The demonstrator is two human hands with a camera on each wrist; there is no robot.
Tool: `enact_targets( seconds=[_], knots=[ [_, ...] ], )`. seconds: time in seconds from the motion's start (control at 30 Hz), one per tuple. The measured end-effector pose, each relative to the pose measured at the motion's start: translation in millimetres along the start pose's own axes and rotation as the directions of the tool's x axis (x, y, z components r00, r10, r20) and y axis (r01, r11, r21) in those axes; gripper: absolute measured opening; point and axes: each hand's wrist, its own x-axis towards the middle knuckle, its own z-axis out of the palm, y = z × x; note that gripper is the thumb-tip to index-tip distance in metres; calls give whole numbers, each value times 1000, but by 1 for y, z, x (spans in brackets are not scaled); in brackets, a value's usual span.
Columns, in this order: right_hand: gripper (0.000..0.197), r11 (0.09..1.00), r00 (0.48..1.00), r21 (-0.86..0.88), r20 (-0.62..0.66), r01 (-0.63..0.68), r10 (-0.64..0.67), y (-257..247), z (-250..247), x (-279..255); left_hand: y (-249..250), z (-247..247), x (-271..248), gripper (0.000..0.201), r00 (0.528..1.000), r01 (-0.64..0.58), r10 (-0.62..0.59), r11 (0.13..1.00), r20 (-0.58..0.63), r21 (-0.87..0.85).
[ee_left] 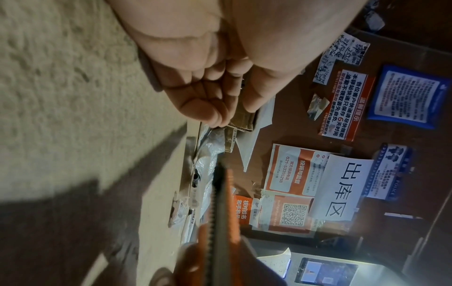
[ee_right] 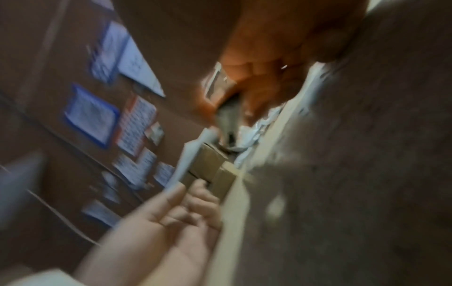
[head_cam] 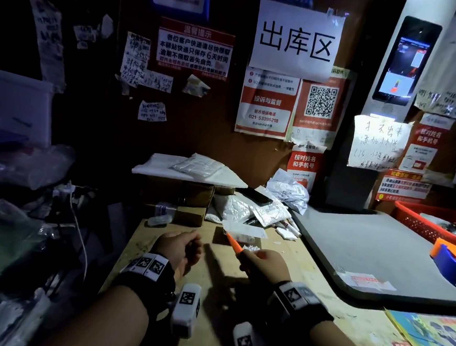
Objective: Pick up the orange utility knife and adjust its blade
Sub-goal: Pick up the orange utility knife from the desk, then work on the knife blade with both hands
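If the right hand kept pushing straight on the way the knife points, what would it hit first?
Probably the white paper slip lying just past the knife tip, which the right hand aims up and left; the crumpled bags lie beyond. Depth is unclear.

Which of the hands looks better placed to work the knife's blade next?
Probably the left hand: it holds nothing, fingers loosely curled, close beside the orange utility knife. The right hand already grips the handle, so it is busy steadying it.
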Motion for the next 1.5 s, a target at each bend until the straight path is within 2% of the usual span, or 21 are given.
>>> enact_targets(
  seconds=[0.03,0.1,0.17,0.2,0.3,0.4,0.47,0.57,0.73,0.9,1.0,1.07,1.17,1.37,1.5],
  knots=[
    [28,981,1000,192,-16,21,-18,4,0,0,0,1,3,20,1000,16,-16,1000,2,-24],
    [25,865,1000,502,-24,3,10,11,0,1,0,0,6,19,997,64,-62,995,35,-71],
    [24,723,997,687,30,-70,68,17,-1,3,0,2,6,22,992,97,-88,990,86,-99],
    [24,692,996,717,56,-91,73,21,-4,6,0,5,5,23,990,106,-94,988,105,-111],
    [22,706,992,700,125,-106,25,28,-15,14,-2,14,3,22,984,116,-94,982,149,-152],
    [27,693,986,713,165,-102,-24,29,-21,16,-7,16,5,25,973,129,-106,986,207,-102],
    [22,702,969,697,245,-150,-36,27,-17,11,-9,14,5,33,967,107,-84,991,239,-84],
    [42,619,935,751,345,-227,-76,26,-8,5,-12,11,7,47,959,44,-32,998,282,-33],
    [37,618,910,741,403,-263,-96,26,-6,2,-11,9,5,57,934,10,-3,1000,356,-16],
    [40,692,914,673,402,-262,-45,21,-5,-2,-13,10,7,50,923,-24,48,998,381,-66],
    [44,722,919,636,395,-271,-2,19,-5,-3,-13,8,10,35,929,-46,55,998,365,-33],
    [50,721,912,632,410,-285,1,22,-4,-1,-13,9,11,29,936,-64,76,997,343,-46],
    [54,720,900,632,435,-286,-24,22,-4,0,-14,10,11,31,938,-82,94,995,334,-51],
    [56,699,868,649,490,-300,-82,21,-4,2,-16,14,7,34,908,-138,132,990,399,-15],
    [57,701,885,658,458,-276,-82,20,-3,0,-17,17,1,23,878,-180,155,984,452,13]
  ],
)
